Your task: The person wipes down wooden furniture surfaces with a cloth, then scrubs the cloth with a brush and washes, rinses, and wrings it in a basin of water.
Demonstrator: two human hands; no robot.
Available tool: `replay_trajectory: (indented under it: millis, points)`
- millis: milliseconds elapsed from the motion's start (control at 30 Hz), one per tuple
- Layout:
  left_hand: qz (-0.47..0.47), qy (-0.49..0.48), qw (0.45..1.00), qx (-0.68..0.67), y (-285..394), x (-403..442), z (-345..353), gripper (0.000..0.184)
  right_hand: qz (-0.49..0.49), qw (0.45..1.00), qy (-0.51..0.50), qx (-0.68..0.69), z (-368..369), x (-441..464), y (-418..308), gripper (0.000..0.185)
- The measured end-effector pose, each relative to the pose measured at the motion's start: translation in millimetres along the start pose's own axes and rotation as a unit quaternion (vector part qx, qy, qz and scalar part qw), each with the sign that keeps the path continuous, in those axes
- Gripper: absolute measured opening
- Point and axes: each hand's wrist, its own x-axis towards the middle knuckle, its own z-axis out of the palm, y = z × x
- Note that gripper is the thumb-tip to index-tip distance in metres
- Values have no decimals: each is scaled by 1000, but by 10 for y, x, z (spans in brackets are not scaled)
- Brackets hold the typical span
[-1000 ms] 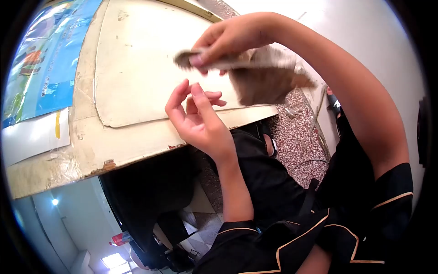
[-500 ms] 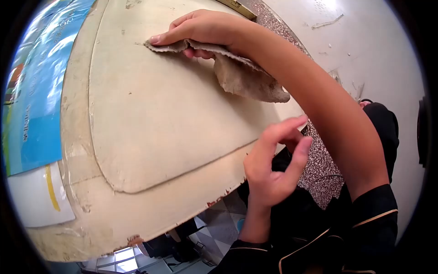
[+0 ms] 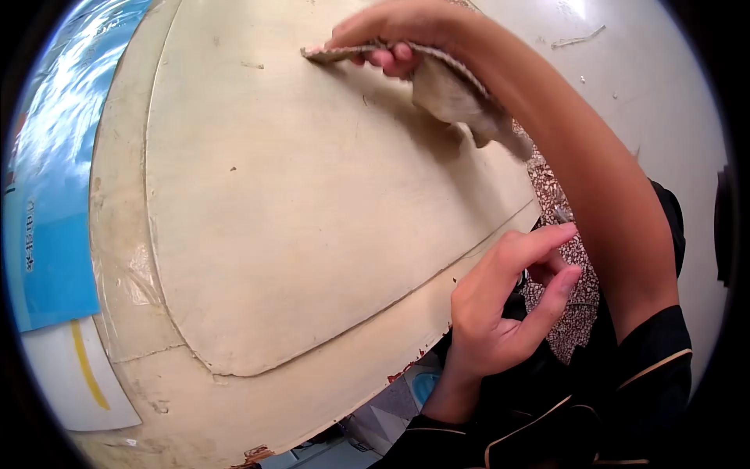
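My right hand (image 3: pixel 402 27) grips a greyish-beige rag (image 3: pixel 445 90), with its fingers curled round one edge. One corner of the rag pokes out to the left over the pale board (image 3: pixel 273 203). Its loose end hangs blurred below my wrist, near the board's right edge. Whether the rag touches the surface I cannot tell. Lower down, my left hand (image 3: pixel 500 305) hovers beside the near edge, holding nothing. Its fingers are loosely bent, with a gap between thumb and forefinger.
A shiny blue printed sheet (image 3: pixel 55 266) lies along the left side. Under it sits a white paper with a yellow stripe (image 3: pixel 90 367). The cream tabletop (image 3: pixel 312 391) has a chipped edge. Speckled stone (image 3: pixel 574 320) shows beyond it, and pale floor with scraps lies at right.
My right hand has moved right and upward with the rag, whose hanging end has swung right. My left hand sits farther right and lower. The view has shifted slightly.
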Motion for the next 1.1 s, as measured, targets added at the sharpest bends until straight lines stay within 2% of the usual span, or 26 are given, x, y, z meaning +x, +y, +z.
replay_trajectory:
  millis: [33,133,200,267,333,367,400,467,533,600,667,833,933,1067,1100]
  points:
    - [-9,-1,1000,4,12,2,-9,38,-2,995,-45,89,-58,41,152,33]
    - [-2,0,1000,-28,-7,-16,-34,38,-27,994,-77,75,184,79,-56,30]
    - [-2,9,999,-34,-1,-14,-15,38,-8,994,13,109,354,-152,-268,27]
    - [1,19,999,-34,33,-43,-6,38,10,994,-18,103,224,-26,-161,27]
    - [-8,20,999,-24,16,-35,16,38,27,998,-33,39,44,-21,-39,27]
    - [-4,18,1000,-24,29,-33,17,38,-36,989,-101,101,129,-6,-35,28]
    - [-13,16,1000,-21,42,-35,10,38,-42,988,-109,102,155,-17,-46,27]
    - [-24,14,999,-19,26,-17,7,38,-62,996,-6,62,313,-66,-178,25]
    - [4,17,1000,-26,26,-25,9,38,-30,990,9,136,383,-218,-281,23]
    - [-2,22,999,-28,34,-39,48,39,-9,989,2,147,255,-209,-197,24]
    - [-18,19,999,-26,-9,-37,51,39,-37,986,-133,97,122,-116,-138,24]
    - [-30,28,999,-9,-60,18,49,38,-44,995,-31,90,335,-97,-262,26]
    - [-31,29,999,0,-19,-15,84,38,-61,994,-76,50,200,-87,-132,33]
    - [-25,21,999,20,-109,35,83,36,-95,994,-35,33,295,20,-156,33]
    - [-30,21,999,23,-85,19,101,36,-36,996,-17,78,364,-10,-232,33]
